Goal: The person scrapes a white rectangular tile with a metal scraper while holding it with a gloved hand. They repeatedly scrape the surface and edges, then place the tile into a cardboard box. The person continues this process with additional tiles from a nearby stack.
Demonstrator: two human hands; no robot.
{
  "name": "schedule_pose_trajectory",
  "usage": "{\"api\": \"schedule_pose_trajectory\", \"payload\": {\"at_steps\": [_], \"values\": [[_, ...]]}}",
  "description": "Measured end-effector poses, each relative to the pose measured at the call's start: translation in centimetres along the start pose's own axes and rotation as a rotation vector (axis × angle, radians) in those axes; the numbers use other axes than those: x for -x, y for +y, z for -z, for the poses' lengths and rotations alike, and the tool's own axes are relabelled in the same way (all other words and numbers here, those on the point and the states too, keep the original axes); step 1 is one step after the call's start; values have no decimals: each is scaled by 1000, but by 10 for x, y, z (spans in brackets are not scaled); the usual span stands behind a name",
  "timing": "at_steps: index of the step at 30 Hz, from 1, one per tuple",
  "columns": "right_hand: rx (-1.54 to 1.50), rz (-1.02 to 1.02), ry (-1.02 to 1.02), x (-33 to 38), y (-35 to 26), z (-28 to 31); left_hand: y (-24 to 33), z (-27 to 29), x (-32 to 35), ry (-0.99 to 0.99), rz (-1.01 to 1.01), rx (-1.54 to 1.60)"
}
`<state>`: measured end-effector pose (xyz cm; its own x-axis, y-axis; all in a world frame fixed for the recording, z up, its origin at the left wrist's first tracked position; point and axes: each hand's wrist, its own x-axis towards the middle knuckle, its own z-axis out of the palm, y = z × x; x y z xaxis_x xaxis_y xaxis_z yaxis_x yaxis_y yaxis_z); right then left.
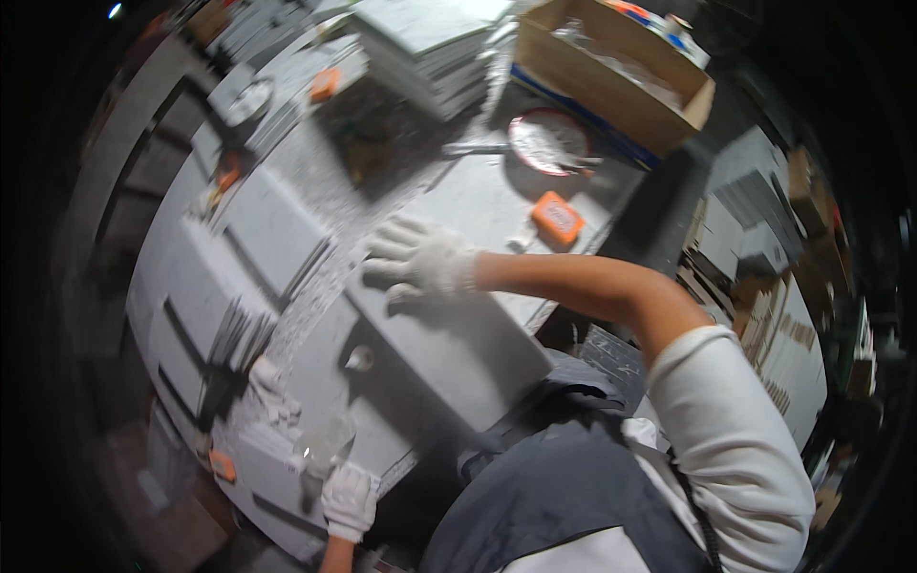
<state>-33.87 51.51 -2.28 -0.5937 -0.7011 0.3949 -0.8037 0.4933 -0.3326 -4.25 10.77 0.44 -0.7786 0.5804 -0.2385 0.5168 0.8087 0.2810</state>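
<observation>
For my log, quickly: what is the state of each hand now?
Left hand: closed on a clear crumpled plastic piece.
Right hand: open, flat on a grey rectangular slab.

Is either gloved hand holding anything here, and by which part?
The right hand lies flat on a grey slab, near its far end, pressing rather than gripping. The left hand rests at the table edge; any grip is unclear.

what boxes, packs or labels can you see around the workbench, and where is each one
Cardboard box: far right end of the bench, open, brown, with a blue strip along its lower edge.
Orange pack: flat on the bench beyond the right hand, small, rectangular, with a pale label.
Orange block: far end near the stacked grey slabs, small.
</observation>
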Motion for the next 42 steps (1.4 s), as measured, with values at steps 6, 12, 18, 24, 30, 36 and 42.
{"api": "schedule_pose_trajectory", "payload": {"at_steps": [6, 12, 18, 24, 30, 36, 42], "values": [[-67, 128, -168, 7, -40, 22, -6, 0, 1, 109, -40, 10], [19, 207, -258, 54, -112, 21, -11, -5, 11, 295, -75, -5], [-162, 82, -362, 73, -136, 15, -21, -21, 27, 211, -63, 38], [-173, 106, -391, 70, -136, 14, -23, -27, 36, 122, -25, 40], [-238, 118, -310, 77, -131, 10, -19, -16, 9, 317, -150, -34], [-265, 172, -109, 83, -138, 12, 5, 20, -1, 95, -111, -86], [-239, 209, 66, 94, -138, -2, 22, 34, -2, 60, -120, -154]]}}
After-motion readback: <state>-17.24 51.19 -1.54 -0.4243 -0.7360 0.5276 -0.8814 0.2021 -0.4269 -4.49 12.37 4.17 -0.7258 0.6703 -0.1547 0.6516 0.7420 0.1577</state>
